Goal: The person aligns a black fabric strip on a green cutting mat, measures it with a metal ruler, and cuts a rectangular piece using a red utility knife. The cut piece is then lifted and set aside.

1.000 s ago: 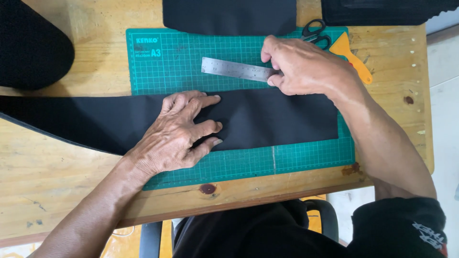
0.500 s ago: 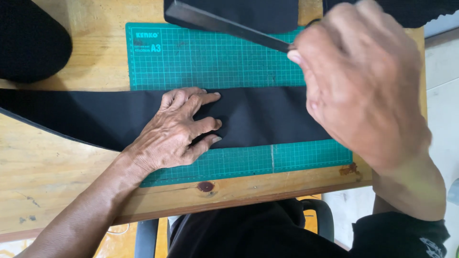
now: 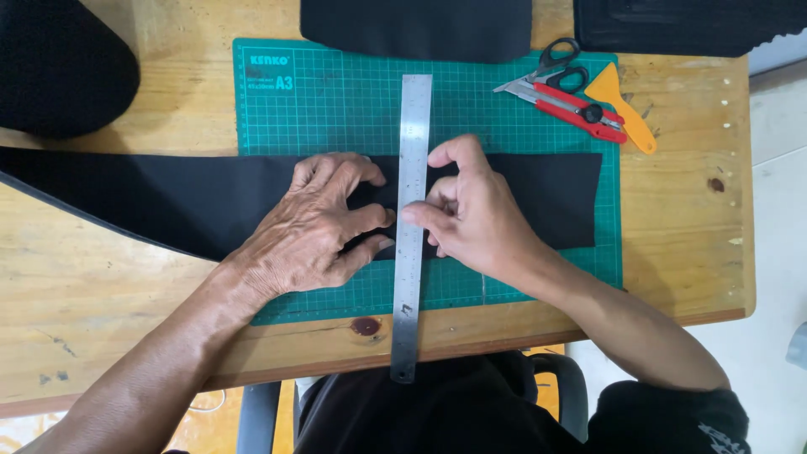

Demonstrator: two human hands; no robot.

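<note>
Here both hands, left hand (image 3: pixel 315 223) and right hand (image 3: pixel 471 214), press flat, grip empty, steadying the steel ruler (image 3: pixel 410 227) across black fabric (image 3: pixel 185 197).

Scissors (image 3: pixel 559 69), red cutter (image 3: pixel 580 108), orange scraper (image 3: pixel 620 105) beside each other on mat corner

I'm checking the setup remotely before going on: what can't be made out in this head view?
- Black strip: its left end is cut off by the frame edge; its middle is hidden under the left hand and right hand.
- Steel ruler: its markings are too small to read.
- Scissors: the blades are partly hidden by the red knife.
</note>
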